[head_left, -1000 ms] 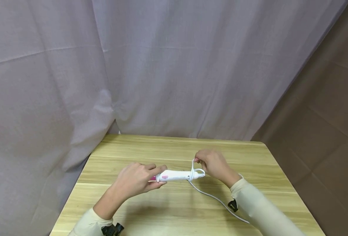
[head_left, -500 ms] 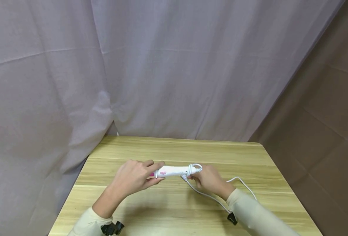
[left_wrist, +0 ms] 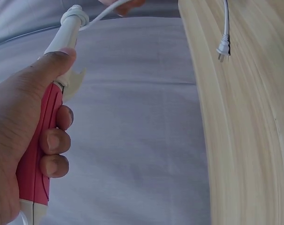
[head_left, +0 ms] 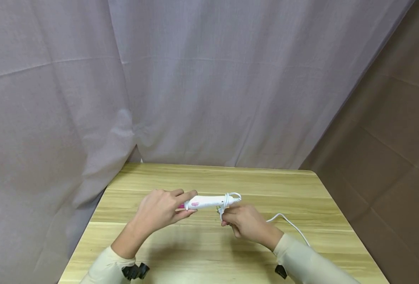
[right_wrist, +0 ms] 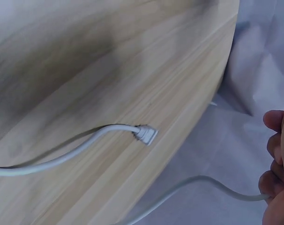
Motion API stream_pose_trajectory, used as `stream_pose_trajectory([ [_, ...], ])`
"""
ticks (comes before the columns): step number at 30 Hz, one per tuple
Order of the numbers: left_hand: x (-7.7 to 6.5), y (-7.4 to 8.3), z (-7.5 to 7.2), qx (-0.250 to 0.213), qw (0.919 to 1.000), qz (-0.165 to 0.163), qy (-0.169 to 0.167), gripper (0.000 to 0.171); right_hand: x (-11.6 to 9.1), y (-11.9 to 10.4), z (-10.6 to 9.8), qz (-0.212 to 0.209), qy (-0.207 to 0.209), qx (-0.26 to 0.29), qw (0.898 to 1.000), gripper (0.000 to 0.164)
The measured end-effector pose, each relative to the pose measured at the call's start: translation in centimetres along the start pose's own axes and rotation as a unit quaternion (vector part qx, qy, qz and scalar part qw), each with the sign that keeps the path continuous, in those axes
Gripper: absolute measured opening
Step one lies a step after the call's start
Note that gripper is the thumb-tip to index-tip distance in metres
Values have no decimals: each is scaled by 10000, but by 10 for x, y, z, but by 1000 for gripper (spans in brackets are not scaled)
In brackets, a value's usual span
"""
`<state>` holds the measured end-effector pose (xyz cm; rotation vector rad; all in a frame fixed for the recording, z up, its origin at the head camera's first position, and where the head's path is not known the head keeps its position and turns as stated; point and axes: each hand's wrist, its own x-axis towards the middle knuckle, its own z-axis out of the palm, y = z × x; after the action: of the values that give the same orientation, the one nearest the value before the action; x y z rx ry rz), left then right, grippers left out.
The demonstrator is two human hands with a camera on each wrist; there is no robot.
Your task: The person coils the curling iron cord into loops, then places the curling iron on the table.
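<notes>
My left hand (head_left: 157, 211) grips a hair straightener (head_left: 207, 201) by its pink-red barrel, thumb along one side and fingers curled round the other, as the left wrist view shows. Its white handle (left_wrist: 66, 35) points to the right in the head view. Near the handle's end the white power cord (head_left: 226, 201) is wound round it, with a small loop sticking out at the tail. Just below that end, my right hand (head_left: 250, 223) holds the cord between curled fingers. The two-pin plug (left_wrist: 223, 48) dangles from its length of cord over the wooden table (right_wrist: 179, 136).
A stretch of white cord (head_left: 291, 223) runs out from behind the right hand and passes under the right sleeve (head_left: 305, 258). Grey curtains (head_left: 202, 98) hang behind and to the left of the table; a brown cloth (head_left: 390, 157) hangs on the right.
My right hand has come down from beyond the handle to its near side, drawing the cord round. The left hand keeps its grip, and the straightener has shifted slightly up and left.
</notes>
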<state>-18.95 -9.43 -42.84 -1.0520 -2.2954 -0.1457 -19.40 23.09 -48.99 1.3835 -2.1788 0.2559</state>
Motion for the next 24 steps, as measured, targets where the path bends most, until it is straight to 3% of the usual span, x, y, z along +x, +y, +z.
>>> stream_pose_trajectory([
  [12, -2, -1, 7, -77, 9995, -202, -250, 46, 8, -19, -21, -390, 277, -231, 9986, 28],
  [17, -2, -2, 8, -171, 9990, -290, -302, 46, 14, -17, -35, -490, 574, -525, 9958, 40],
  [24, -2, -2, 9, -278, 9985, -328, -348, 46, 24, -9, -53, -487, 829, -585, 9936, 35],
])
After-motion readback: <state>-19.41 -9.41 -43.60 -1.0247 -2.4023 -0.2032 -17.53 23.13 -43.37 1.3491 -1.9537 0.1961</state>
